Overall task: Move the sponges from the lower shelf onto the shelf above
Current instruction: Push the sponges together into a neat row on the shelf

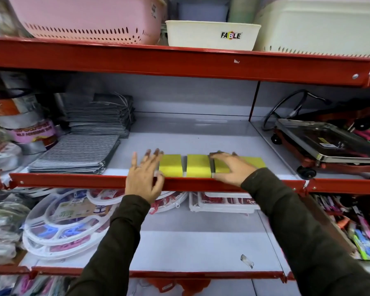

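**Q:** Three yellow sponges [198, 168] can be counted along the front edge of the middle shelf [201, 135], lined up in a row. So is it nearly done?

**A:** Looks like it. No sponges can be spotted on the lower shelf [190, 246], though part of it is hidden by the sleeves. The right hand [226, 167] is laid flat over the rightmost sponge, fingers together, pressing rather than pinching. The left hand [144, 176] is held with fingers spread beside the leftmost sponge, nothing gripped. Probably just tidying left.

Bright, even light, seemingly from overhead; wide-angle bending at edges, corners soft, slight blur.
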### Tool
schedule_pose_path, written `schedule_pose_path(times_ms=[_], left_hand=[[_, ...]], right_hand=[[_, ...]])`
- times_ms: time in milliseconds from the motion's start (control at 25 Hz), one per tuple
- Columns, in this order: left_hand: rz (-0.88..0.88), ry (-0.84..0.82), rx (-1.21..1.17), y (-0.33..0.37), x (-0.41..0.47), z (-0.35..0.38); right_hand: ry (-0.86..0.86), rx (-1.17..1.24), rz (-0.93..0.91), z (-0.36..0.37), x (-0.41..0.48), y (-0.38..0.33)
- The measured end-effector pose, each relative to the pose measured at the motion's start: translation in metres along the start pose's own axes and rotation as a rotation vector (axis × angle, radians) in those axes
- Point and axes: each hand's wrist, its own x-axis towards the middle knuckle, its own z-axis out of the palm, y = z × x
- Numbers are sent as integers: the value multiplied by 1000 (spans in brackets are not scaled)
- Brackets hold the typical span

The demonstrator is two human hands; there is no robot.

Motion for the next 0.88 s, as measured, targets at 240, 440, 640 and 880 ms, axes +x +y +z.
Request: schedule_pose_path(times_ms=[240, 440, 640, 880], left_hand=[[105, -268, 34, 15, 4, -4], [70, -311, -84, 3, 3, -12], [34, -310, -112, 2, 0, -15], [-74, -308, -197, -6, 8, -18]], right_hand=[[-39, -95, -39, 42, 7, -43], [-34, -48, -40, 49, 2, -61], [15, -67, -33, 51, -10, -72], [-21, -35, -10, 41, -10, -71]])
